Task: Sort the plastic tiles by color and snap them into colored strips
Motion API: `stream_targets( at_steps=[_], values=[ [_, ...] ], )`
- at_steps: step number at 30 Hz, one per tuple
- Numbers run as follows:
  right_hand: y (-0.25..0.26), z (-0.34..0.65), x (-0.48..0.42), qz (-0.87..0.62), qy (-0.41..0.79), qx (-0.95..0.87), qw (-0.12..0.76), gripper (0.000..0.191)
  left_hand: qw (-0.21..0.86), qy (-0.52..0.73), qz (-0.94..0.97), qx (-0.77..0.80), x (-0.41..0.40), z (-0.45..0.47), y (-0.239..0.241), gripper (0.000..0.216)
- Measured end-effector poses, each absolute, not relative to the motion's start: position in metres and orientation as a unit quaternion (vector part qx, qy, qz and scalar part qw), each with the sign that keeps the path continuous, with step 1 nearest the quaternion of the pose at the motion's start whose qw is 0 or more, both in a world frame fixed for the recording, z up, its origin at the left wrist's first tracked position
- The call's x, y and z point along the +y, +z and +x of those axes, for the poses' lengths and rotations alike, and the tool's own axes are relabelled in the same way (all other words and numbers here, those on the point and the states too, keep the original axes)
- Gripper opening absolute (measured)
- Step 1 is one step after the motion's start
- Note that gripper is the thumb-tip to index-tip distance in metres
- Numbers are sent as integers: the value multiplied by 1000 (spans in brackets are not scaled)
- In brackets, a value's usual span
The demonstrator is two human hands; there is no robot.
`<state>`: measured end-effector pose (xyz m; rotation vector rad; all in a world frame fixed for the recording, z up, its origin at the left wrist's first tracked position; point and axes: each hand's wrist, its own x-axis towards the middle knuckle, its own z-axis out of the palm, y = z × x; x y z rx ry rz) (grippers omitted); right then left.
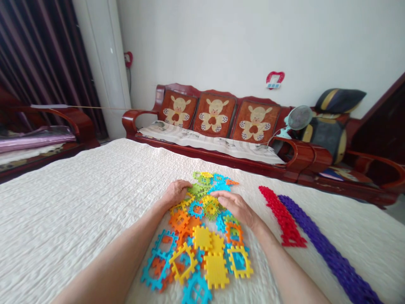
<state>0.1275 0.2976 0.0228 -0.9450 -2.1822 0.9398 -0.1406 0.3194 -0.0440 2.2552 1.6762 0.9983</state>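
Observation:
A loose pile of plastic interlocking building pieces with toothed edges lies on the cream bedspread. My left hand (177,192) rests at the pile's far left side, its fingers bent inward and touching the green pieces (198,191). From the other side my right hand (236,206) reaches in with fingers stretched over a yellow piece (210,203). Nothing held shows in either hand, though the left fingertips are partly hidden. Nearer me are flat yellow squares (217,270), a yellow frame (183,262), blue window pieces (196,289) and orange pieces (179,220).
To the right lie a red strip (281,217) and a longer purple strip (325,249) of joined pieces. Beyond the bedspread (95,190) stands a wooden sofa (209,158) with bear cushions (213,114). A small fan (299,118) is by its right arm.

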Motion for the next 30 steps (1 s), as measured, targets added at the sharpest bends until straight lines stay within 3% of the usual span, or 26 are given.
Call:
stream_targets(
  at_steps=[5,14,21,24,30],
  values=[
    [1,144,326,-527,271,-709,382,34,76,327,755,564,320,-141,-45,37],
    [-26,139,349,-623,95,-727,272,44,77,337,750,564,318,-140,-43,37],
    [-16,122,366,-666,76,-702,240,50,76,344,754,555,317,-139,-41,35],
    [-22,116,368,-650,71,-701,283,45,81,343,754,554,316,-139,-40,35],
    [-35,117,366,-521,102,-718,451,42,77,337,753,559,317,-139,-41,37]
  ],
)
